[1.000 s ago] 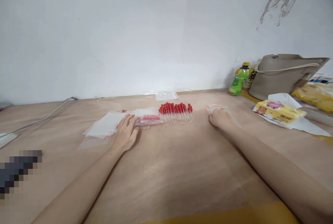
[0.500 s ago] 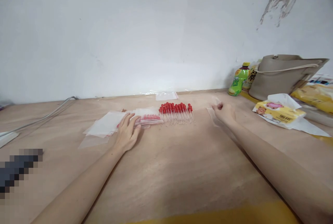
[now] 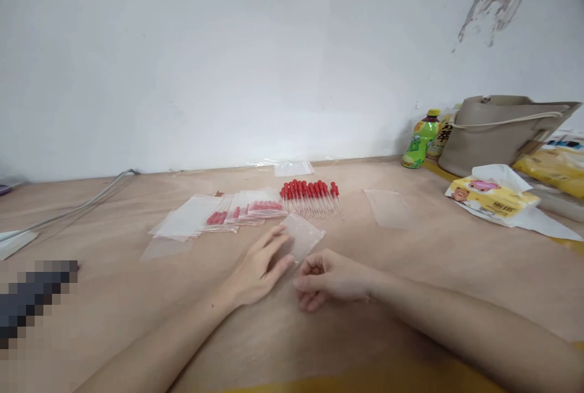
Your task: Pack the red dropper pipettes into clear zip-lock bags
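Observation:
A small clear zip bag (image 3: 303,236) is tilted over the table between my hands. My left hand (image 3: 262,265) has its fingertips and thumb at the bag's left side, apparently gripping it. Close to the bag's lower corner, my right hand (image 3: 326,280) is curled with thumb and fingers together; what they hold, if anything, is hidden. Beyond the bag lies a row of droppers with red bulbs (image 3: 310,189) and thin clear stems. Overlapping filled bags (image 3: 237,213) with red bulbs inside sit left of the row. Flat bags (image 3: 185,219) spread out farther left.
More flat clear bags (image 3: 390,207) lie at the right, and another (image 3: 292,168) by the wall. A green bottle (image 3: 420,140), a grey-brown bag (image 3: 488,137) and a yellow tissue pack (image 3: 495,195) stand at the far right. A cable (image 3: 98,192) crosses the left side.
My right hand has come from the flat bags on the right to the middle. My left hand has left the filled bags and moved right. A clear zip bag is now between them.

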